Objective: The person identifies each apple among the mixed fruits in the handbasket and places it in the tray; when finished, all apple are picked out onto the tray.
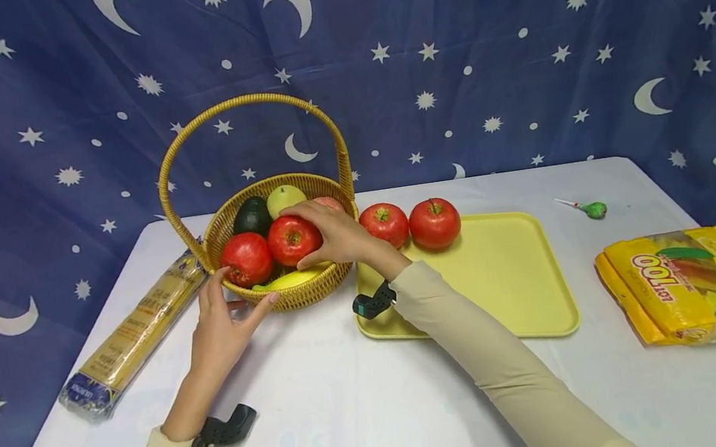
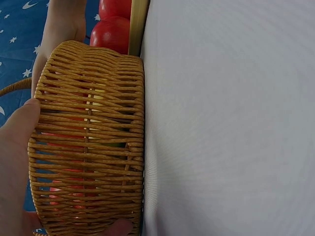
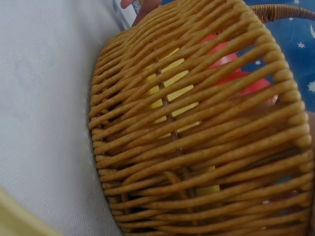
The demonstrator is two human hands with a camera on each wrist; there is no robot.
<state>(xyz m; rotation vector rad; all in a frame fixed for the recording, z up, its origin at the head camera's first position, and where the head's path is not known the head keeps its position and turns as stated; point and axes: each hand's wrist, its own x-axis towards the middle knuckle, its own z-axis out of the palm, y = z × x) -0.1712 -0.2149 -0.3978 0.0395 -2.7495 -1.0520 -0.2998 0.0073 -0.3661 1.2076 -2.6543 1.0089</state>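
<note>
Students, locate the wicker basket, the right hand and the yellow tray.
Wicker basket (image 1: 317,288), head view: front of its woven wall.
Right hand (image 1: 340,233), head view: back of the hand.
Yellow tray (image 1: 506,275), head view: bare inner surface.

Rough woven wicker basket (image 1: 313,292), glossy apple (image 1: 292,239), smooth plastic tray (image 1: 509,271)

Fruit (image 1: 246,258) in basket (image 1: 312,290), noodle packet (image 1: 133,335) left, tray (image 1: 510,278) right, lollipop (image 1: 595,210) behind bag (image 1: 703,286) at far right

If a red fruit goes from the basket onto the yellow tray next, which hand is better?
Probably the right hand: it grips a red fruit and is nearer the yellow tray. The left hand is farther off, touching the near side of the basket.
</note>
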